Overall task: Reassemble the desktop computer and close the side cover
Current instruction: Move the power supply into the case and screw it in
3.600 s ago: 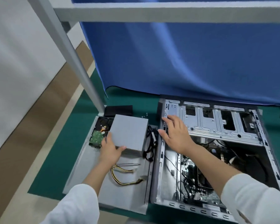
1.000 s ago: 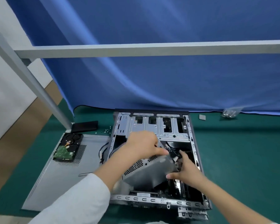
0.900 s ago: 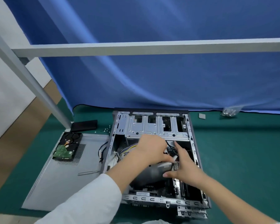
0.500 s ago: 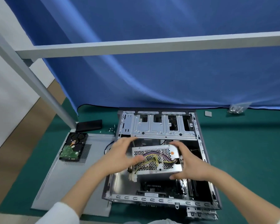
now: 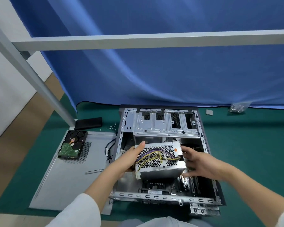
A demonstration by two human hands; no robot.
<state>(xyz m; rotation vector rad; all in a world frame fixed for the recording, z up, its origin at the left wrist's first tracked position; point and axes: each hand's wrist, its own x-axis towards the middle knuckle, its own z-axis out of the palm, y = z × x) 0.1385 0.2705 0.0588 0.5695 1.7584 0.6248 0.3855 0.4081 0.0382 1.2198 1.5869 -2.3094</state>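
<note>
Case [image 5: 208, 154] lies open on its side on the mat, PSU [image 5: 161, 158] held over its cavity.
Left hand [image 5: 129, 158] and right hand [image 5: 197, 163] each clasp one end, fingers curled round it, likely to steer it level into its bay. Beside the case: one cover [image 5: 69, 177] carrying one drive [image 5: 72, 147] and one screwdriver [image 5: 94, 171].

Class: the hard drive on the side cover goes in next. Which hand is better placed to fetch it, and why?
Left. The left hand grips the power supply on the side nearer the hard drive; the right hand would have to cross over.
</note>
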